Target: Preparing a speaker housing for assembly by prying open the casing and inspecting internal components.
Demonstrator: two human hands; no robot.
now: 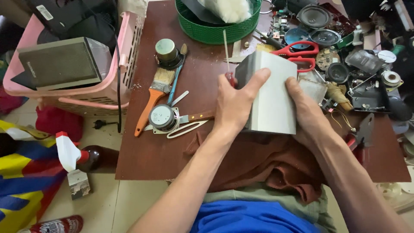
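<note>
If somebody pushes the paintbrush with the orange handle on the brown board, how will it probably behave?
The paintbrush lies flat, so it would likely slide, not roll. Its wide flat head makes tipping unlikely. The handle looks stiff, while the pale bristles would probably bend. It seems light for its size.

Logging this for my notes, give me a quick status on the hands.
Left hand and right hand both grip the grey box. Box held above brown table. Red scissors just behind.

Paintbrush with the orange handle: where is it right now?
In the head view, the paintbrush lies on the brown table, left of the left hand, between the pink basket and the small round speaker.
</note>
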